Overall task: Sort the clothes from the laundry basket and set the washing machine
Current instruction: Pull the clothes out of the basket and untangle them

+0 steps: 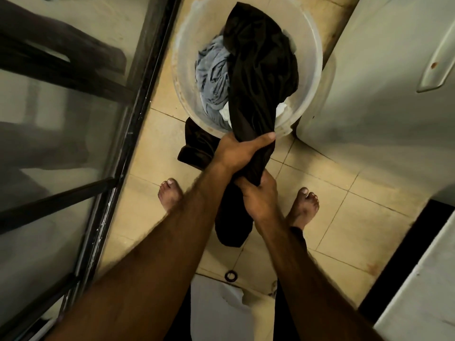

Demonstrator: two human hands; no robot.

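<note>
A round translucent laundry basket [310, 77] stands on the tiled floor ahead of me. A long black garment [258, 70] stretches from inside the basket over its near rim down to my hands. My left hand [240, 150] grips it just below the rim. My right hand [258, 200] grips it lower, and the garment's end hangs between my feet. Inside the basket lie a grey-blue cloth [213, 80] and a bit of white cloth [225, 114]. Another dark garment [197, 146] lies on the floor against the basket's near side.
A white appliance [384, 77], probably the washing machine, stands right of the basket. A glass sliding door with a dark frame [118, 153] runs along the left. A white object [221, 311] lies on the floor near my body. A small black ring [231, 276] lies on the tiles.
</note>
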